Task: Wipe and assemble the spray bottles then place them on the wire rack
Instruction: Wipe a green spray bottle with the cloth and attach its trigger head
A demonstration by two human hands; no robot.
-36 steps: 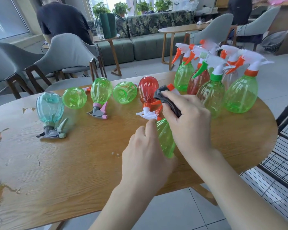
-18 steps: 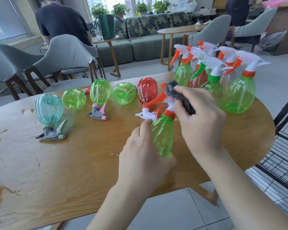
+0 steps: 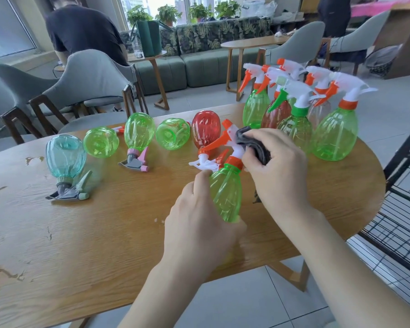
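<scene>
Hands share one green bottle (image 3: 225, 192): left hand (image 3: 199, 223) grips its base, neck tilted away toward right hand (image 3: 273, 166), which pinches a grey cloth (image 3: 253, 144) at the sprayer.

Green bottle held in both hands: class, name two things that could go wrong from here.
1. The right hand rubs a grey cloth on the green bottle close behind the upright bottles; a wide swipe might topple them.
2. The red bottle lies loose beside the orange trigger and could be knocked rolling.
</scene>
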